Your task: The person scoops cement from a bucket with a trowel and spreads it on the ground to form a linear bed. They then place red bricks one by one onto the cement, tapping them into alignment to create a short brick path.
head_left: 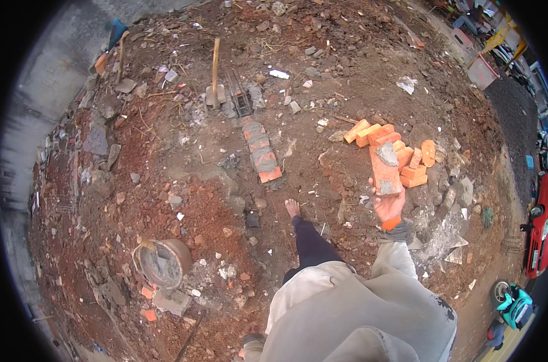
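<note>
My right hand is closed round an orange brick with grey mortar patches on its face, held up in front of a loose pile of orange bricks. My left hand shows only as a sliver beside my clothing at the lower edge, its fingers hidden. Ahead of my bare foot runs a short row of bricks with grey mortar on and between them. A metal rebar frame lies at its far end.
A bucket sits at lower left among rubble. Two long-handled tools stand farther ahead by a concrete wall on the left. At right are a tub, a red car, a teal scooter and a person.
</note>
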Tool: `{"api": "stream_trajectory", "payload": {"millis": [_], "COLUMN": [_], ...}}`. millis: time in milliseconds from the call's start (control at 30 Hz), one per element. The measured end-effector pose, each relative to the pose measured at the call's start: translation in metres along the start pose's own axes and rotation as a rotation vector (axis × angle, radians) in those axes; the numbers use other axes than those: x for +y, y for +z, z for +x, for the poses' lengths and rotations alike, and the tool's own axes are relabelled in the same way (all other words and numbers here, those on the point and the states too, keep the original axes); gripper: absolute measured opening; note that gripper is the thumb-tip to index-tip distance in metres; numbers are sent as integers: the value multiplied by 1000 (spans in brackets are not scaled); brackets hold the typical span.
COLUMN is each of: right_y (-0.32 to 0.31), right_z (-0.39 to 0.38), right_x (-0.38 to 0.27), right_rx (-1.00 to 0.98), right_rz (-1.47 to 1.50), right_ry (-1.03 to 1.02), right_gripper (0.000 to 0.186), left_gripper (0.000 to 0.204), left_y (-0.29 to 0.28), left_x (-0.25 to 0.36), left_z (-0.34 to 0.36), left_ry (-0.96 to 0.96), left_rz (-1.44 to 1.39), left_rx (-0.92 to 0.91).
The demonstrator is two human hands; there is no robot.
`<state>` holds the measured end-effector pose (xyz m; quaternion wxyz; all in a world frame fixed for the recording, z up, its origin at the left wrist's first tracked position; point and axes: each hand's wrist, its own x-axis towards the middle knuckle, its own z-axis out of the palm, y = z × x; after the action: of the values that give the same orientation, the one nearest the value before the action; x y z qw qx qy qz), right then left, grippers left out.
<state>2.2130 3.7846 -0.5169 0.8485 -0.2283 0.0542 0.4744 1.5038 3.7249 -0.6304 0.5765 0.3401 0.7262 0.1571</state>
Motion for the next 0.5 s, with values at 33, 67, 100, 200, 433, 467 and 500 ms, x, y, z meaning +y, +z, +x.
{"api": "stream_trajectory", "payload": {"millis": [33,67,100,200,433,467,500], "right_y": [6,11,20,21,87,87,91], "right_z": [-6,-11,-19,-45,-75,-76,-69], "right_x": [15,27,46,65,245,264,281], "right_rx": [-11,-31,-19,29,85,87,42], "right_rz": [36,55,97,107,207,202,123], "right_ry": [55,113,188,412,1403,1534,1660], "right_gripper": [67,69,69,71,67,67,69], "left_gripper": [18,20,22,34,71,74,76], "left_y": [7,14,19,100,192,202,208], "left_x": [-6,-9,-13,81,246,261,279], "left_z": [-12,-17,-16,10,23,21,18], "left_ry": [-26,-43,-33,-79,149,192,236], "left_rz": [-32,-61,-242,-427,-1195,-1410,-1617], "left_rx": [30,51,100,-37,-493,-461,-436]}}
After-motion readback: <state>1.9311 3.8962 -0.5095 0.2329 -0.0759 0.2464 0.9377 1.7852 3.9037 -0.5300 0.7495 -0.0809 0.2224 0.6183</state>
